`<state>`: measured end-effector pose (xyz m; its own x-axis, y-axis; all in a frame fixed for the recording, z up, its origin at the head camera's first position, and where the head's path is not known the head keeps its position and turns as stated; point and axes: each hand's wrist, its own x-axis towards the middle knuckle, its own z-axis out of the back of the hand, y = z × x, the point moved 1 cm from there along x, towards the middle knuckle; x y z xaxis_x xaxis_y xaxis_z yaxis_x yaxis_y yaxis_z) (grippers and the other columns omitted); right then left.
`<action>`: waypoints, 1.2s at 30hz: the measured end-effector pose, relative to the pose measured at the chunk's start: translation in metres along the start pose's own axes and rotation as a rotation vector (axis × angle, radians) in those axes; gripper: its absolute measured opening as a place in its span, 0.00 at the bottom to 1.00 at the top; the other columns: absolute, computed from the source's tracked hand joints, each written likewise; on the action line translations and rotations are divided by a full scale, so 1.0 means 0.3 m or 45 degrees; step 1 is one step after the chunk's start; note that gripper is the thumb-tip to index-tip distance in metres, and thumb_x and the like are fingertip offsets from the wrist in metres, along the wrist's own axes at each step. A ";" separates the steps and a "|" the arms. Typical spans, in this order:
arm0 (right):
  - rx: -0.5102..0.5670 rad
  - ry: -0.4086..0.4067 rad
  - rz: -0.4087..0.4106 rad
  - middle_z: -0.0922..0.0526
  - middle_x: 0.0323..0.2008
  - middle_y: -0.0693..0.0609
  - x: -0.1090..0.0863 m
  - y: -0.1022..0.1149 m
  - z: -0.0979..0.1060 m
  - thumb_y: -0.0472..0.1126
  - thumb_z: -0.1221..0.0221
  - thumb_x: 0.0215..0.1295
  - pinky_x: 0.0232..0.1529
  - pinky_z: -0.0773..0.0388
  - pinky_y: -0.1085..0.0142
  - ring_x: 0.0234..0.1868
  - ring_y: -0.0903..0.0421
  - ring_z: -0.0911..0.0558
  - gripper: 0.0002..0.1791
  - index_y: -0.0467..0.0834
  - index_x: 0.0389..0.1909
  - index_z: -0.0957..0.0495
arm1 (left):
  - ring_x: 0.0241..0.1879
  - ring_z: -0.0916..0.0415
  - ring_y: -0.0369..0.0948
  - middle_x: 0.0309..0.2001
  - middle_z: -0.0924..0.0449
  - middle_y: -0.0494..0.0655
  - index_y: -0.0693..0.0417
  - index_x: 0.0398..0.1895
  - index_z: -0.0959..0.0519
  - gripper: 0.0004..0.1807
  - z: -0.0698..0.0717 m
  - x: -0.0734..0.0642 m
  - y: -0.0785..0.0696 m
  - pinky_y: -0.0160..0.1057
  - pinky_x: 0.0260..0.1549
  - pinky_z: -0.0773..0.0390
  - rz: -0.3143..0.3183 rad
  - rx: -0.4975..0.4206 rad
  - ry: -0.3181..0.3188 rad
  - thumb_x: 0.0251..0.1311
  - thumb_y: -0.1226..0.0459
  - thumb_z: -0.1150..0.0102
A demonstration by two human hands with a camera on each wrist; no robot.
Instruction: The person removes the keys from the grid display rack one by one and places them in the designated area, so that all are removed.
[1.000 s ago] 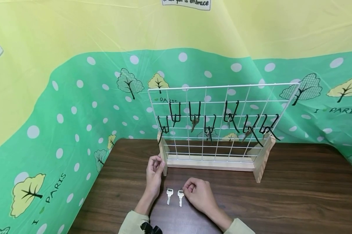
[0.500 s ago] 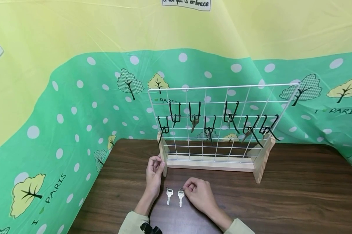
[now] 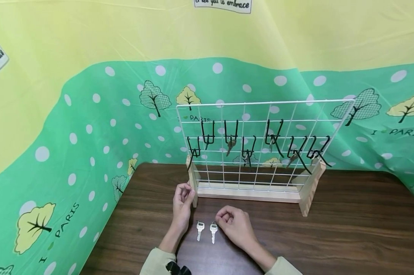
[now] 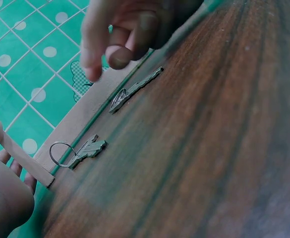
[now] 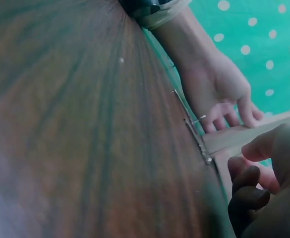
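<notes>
A white wire grid rack with a wooden base [image 3: 248,193] stands on the table. My left hand [image 3: 182,204] grips its left wooden foot [image 3: 193,187], thumb in front and fingers on the outer side, as the left wrist view also shows. Two silver keys lie on the table before the rack, the left key [image 3: 200,231] and the right key [image 3: 213,233]. A small ring [image 4: 62,154] on the left key tilts up. My right hand [image 3: 236,225] hovers just beside the right key's ring, fingers loosely bent; both wrist views show a gap between fingertips and key.
Several black double hooks [image 3: 208,134] hang on the grid. Keys, such as one dangling key [image 3: 231,146], hang from some of them. A green and yellow printed cloth [image 3: 90,99] surrounds the dark wooden table [image 3: 358,229] behind and at the left.
The head view has shifted slightly. My right hand has drawn up a little from the right key, whose ring shows more clearly. The left hand stays on the rack's foot.
</notes>
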<state>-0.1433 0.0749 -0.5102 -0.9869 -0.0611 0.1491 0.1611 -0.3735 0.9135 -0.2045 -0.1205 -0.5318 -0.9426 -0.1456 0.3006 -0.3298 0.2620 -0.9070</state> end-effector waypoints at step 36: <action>0.256 -0.416 0.299 0.16 0.23 0.50 0.052 0.327 0.187 0.28 0.29 0.71 0.20 0.34 0.76 0.19 0.64 0.28 0.15 0.43 0.54 0.10 | 0.50 0.23 0.33 0.47 0.23 0.41 0.82 0.54 0.37 0.14 0.006 0.000 0.007 0.28 0.53 0.22 -0.011 0.029 0.009 0.77 0.80 0.45</action>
<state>-0.1429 0.0893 -0.3971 -0.8771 0.1848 0.4433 0.4094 -0.1948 0.8913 -0.2051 -0.1216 -0.5344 -0.9401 -0.1406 0.3104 -0.3365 0.2391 -0.9108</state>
